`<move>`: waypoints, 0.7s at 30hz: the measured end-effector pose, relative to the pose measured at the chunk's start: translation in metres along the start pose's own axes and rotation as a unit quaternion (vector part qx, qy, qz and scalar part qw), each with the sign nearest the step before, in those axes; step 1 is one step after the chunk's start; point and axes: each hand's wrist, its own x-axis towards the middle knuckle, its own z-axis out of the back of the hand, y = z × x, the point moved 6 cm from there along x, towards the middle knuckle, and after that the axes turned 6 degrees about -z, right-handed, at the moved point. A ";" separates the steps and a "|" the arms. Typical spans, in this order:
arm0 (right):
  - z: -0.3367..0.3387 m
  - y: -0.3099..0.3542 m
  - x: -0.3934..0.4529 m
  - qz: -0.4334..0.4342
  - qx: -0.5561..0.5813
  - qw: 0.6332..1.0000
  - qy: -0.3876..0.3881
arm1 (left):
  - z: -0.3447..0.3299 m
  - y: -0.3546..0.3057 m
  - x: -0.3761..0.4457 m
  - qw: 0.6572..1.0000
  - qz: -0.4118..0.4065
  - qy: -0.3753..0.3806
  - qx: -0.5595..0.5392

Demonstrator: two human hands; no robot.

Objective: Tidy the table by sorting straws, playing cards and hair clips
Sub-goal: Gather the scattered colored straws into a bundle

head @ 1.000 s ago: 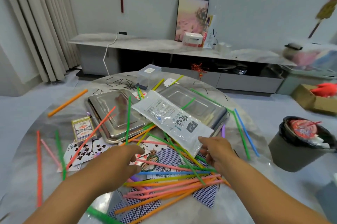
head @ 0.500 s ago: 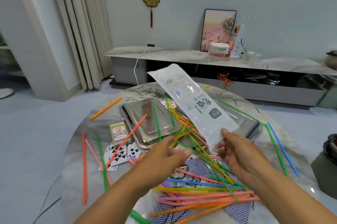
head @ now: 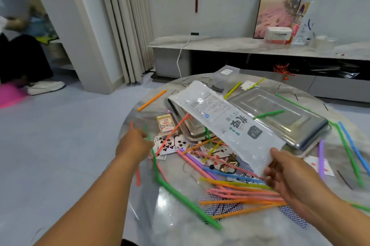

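Pinching the near end of the empty straw bag (head: 230, 123), the right hand (head: 288, 173) aims its length away-left over the trays, while the loosely open left hand (head: 134, 145) reaches the green straw (head: 180, 195) running toward the person.

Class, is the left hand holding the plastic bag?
No: the right hand grips the plastic bag; the left hand is apart from it.

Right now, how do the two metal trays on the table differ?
The left tray is mostly hidden under the plastic bag that the right hand holds; the right tray lies almost fully in view. A red straw leans across the left tray's rim, while a green straw lies on top of the right tray. Both are shiny steel, rectangular, side by side.
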 end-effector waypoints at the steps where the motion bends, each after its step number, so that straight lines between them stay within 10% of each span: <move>1: 0.003 -0.002 0.002 -0.002 -0.015 1.000 -0.002 | -0.006 0.004 0.000 1.000 0.004 0.012 -0.010; 21: -0.002 -0.031 0.009 -0.041 -0.032 0.997 0.064 | -0.050 0.012 0.001 0.997 0.070 0.016 -0.004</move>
